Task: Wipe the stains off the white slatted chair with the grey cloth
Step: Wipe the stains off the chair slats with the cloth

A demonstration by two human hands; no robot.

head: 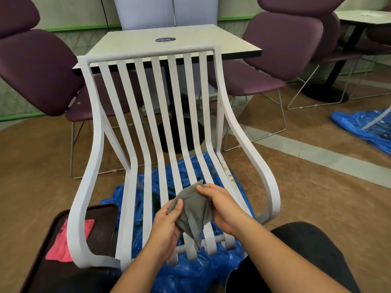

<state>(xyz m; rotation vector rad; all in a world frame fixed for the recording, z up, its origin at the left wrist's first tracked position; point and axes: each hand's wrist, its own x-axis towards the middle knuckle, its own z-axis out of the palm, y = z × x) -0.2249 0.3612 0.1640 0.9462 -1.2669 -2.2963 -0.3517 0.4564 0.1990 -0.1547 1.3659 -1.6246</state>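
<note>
The grey cloth (pixel 193 210) sits bunched up right over the front slats of the white slatted chair (pixel 148 127), gripped between both hands. Starting at the far left: a dark brown tray (pixel 53 240) lies low beside the chair's left armrest, and in it there's a pink cloth (pixel 63 244), lying flat and partly hidden behind the armrest. Moving in, the left hand (pixel 165 227) comes up from below, palm turned toward the cloth, thumb pressed against its left edge and fingers curled under the bundle, so it's closed on the fabric. The cloth hangs in a crumpled wad, one corner poking up, a tail drooping down toward the front rail of the seat. On its other side, the right hand (pixel 222 208) wraps over the top right of the cloth, fingertips pinching the upper edge, wrist angled in from the lower right. Both forearms reach forward and converge on the seat. Further right, orange stains (pixel 229 174) dot the outermost seat slat, just inside the right armrest, clear of the cloth. Under the chair, blue plastic sheeting (pixel 190 269) is spread across the floor.
</note>
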